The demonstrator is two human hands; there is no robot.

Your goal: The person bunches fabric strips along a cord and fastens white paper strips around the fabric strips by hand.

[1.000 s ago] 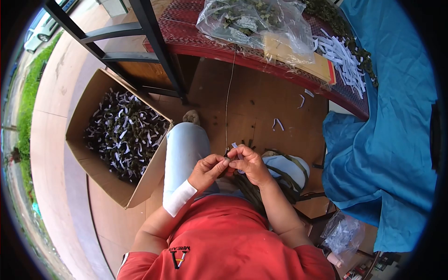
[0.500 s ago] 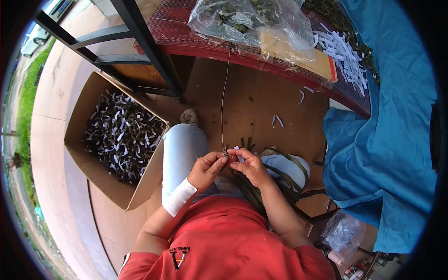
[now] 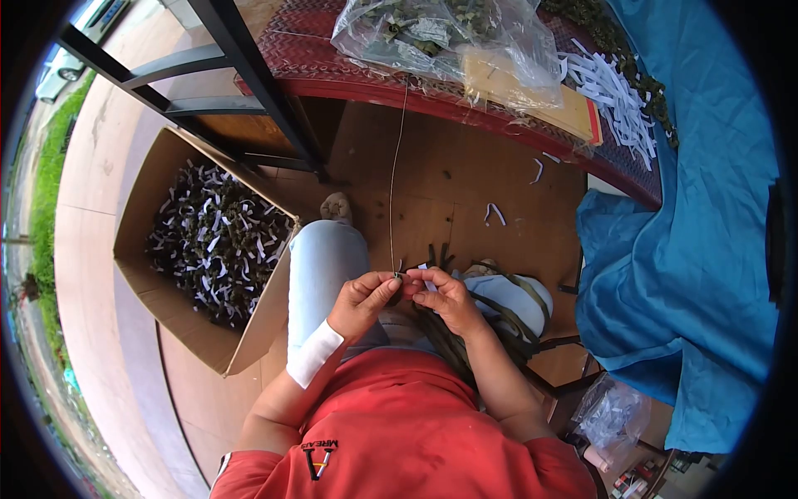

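Note:
My left hand (image 3: 364, 301), with a white band (image 3: 314, 353) at its wrist, pinches a small dark piece at the lower end of a thin cord (image 3: 393, 191). The cord runs up to the edge of the red table (image 3: 391, 90). Close beside it on the right, my right hand (image 3: 450, 301) has its fingers pinched round a white strip (image 3: 429, 283). The fingertips of both hands nearly meet, and fingers partly hide the small piece. Dark green straps (image 3: 453, 345) lie over my lap below my right hand.
A cardboard box (image 3: 184, 312) of dark pieces with white strips stands at the left, by a black metal frame (image 3: 243, 62). On the table are a clear plastic bag (image 3: 449, 41) and white strips (image 3: 611, 100). Blue cloth (image 3: 673, 274) hangs at the right.
Both hands have shifted slightly left with the cord's lower end. The white strip has come lower and is now more covered by my right fingers. The view has shifted a little.

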